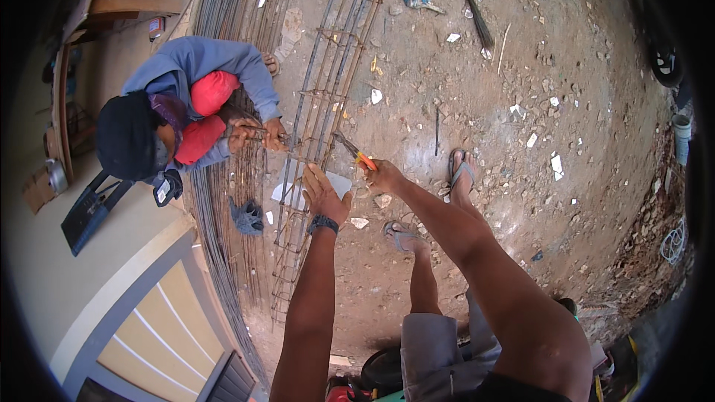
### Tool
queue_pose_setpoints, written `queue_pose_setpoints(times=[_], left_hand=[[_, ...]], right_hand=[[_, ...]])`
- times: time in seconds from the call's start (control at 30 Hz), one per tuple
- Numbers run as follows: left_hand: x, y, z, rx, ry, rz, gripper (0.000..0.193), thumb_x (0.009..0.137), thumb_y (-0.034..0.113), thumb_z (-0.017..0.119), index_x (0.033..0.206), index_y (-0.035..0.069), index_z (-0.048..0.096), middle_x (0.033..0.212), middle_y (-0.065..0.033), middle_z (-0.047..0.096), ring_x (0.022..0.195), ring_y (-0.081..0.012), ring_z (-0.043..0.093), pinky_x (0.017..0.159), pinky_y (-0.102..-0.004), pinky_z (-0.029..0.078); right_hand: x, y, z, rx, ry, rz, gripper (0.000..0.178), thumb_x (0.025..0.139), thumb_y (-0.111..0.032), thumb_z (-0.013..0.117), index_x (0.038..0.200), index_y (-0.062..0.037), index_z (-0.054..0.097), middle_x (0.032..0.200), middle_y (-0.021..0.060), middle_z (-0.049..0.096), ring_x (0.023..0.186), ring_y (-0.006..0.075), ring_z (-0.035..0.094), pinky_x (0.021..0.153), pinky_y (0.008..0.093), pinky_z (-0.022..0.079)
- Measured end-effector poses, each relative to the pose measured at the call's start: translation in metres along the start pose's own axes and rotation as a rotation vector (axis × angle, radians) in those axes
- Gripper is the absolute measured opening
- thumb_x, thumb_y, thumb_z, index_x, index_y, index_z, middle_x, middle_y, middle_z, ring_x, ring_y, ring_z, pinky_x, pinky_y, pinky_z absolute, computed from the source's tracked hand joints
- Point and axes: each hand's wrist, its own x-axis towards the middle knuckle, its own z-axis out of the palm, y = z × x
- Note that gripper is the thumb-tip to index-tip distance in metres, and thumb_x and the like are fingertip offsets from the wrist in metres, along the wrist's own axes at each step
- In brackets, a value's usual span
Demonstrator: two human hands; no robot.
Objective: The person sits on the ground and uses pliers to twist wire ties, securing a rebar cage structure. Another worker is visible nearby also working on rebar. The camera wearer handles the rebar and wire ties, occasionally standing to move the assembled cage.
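A long rebar cage (pixel 322 93) of rods and square stirrups runs up through the middle. My left hand (pixel 325 195), a dark watch on its wrist, lies against the cage's right side with its fingers stretched out. In my right hand (pixel 383 177) is a pair of pliers (pixel 360 155) with orange and yellow handles. Their dark jaws point up and left to the cage's right-hand rods; whether they grip a wire I cannot tell. Across the cage a co-worker's hands (pixel 261 134) hold a thin metal tool at the left-hand rods.
The co-worker (pixel 194 97) crouches at the left in a blue-grey top. Bundled steel bars (pixel 242 0) lie along the wall side. A pale sheet (pixel 339 184) lies beneath the cage, a dark cloth (pixel 246 217) left of it. Stones and white shards (pixel 557 167) litter the dirt.
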Motion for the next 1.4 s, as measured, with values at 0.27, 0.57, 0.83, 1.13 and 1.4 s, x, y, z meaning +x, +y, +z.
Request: queue_pose_setpoints(times=[0.27,0.57,0.83,1.13,1.4], left_hand=[[0.006,-0.03,-0.002,0.017,-0.17,0.065,0.116,0.082,0.02,0.071,0.155,0.003,-0.018,0.163,-0.0267,-0.006,0.151,-0.0442,0.003,0.119,-0.0558,0.021],[0.015,-0.029,-0.003,-0.021,-0.217,0.066,0.114,0.083,0.021,0.068,0.153,-0.001,-0.019,0.161,-0.032,-0.004,0.151,-0.0458,0.004,0.12,-0.0515,0.02],[0.038,0.042,-0.033,0.352,-0.559,-0.347,0.122,0.081,0.046,0.075,0.154,-0.006,-0.008,0.159,-0.0333,0.017,0.146,-0.0429,0.028,0.122,-0.0437,0.021],[0.111,0.165,0.006,0.123,-0.797,0.034,0.075,0.088,0.056,0.064,0.134,-0.002,0.057,0.131,-0.0232,0.062,0.12,-0.0305,0.062,0.098,-0.0373,0.05],[0.133,0.417,0.064,-0.523,-0.791,0.437,0.053,0.094,0.035,0.065,0.127,-0.006,0.059,0.119,-0.0174,0.07,0.108,-0.0218,0.068,0.094,-0.0308,0.051]], right_hand=[[-0.059,0.021,0.077,0.305,0.513,-0.067,0.03,0.097,-0.023,0.056,0.115,0.0002,0.062,0.09,0.026,0.068,0.09,0.04,0.068,0.079,0.0475,0.052],[-0.133,0.023,0.122,0.367,-0.032,0.274,0.033,0.101,-0.039,0.055,0.096,-0.0059,0.06,0.067,0.0034,0.059,0.053,0.0145,0.058,0.047,0.0323,0.052],[-0.159,0.142,-0.151,-0.248,0.054,0.609,0.039,0.09,-0.026,0.056,0.108,0.0064,0.067,0.096,0.0212,0.073,0.084,0.034,0.074,0.071,0.0445,0.057],[-0.273,0.016,-0.451,-0.43,1.036,0.181,0.037,0.097,-0.029,0.054,0.127,-0.0077,0.056,0.096,0.0281,0.068,0.09,0.0468,0.066,0.077,0.0553,0.051],[-0.168,-0.027,-0.564,-0.241,1.043,0.275,0.04,0.098,-0.033,0.054,0.105,0.0051,0.061,0.09,0.0317,0.066,0.088,0.0483,0.066,0.073,0.0531,0.05]])
